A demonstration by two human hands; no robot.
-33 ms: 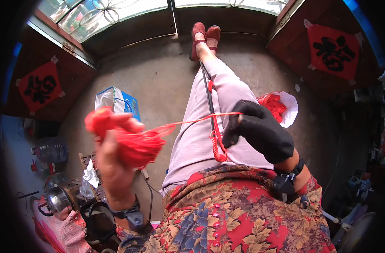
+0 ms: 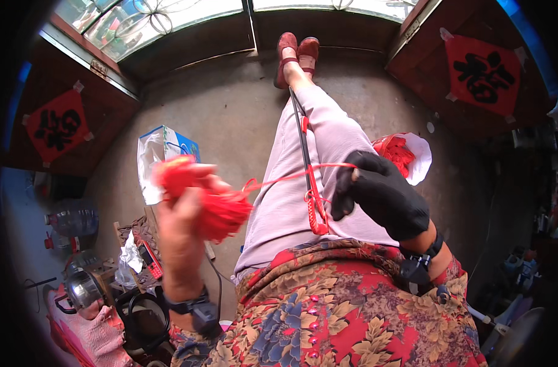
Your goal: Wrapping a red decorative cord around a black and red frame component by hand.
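My left hand (image 2: 182, 223), bare and a little blurred, is closed around a thick bundle of red cord (image 2: 225, 214) left of my thighs. A single strand (image 2: 285, 176) runs from the bundle across my lap to my right hand (image 2: 386, 196). That hand wears a black glove and pinches the strand between thumb and fingers above my right thigh. Between my legs lies a thin black rod (image 2: 305, 150), its near end wrapped in red braided cord (image 2: 317, 217). The strand passes over the rod.
To the right of my legs stands a white-and-red container (image 2: 421, 160) with red material inside. A blue-and-white bag (image 2: 182, 144) is on the left floor. Behind my left forearm are a small stand with a red phone (image 2: 149, 260), and a clear plastic bottle (image 2: 77, 221).
My left hand has shifted right with the cord bundle, bringing the phone and more of the bag into sight. My gloved hand has moved slightly right and nearer me, still pinching the strand.
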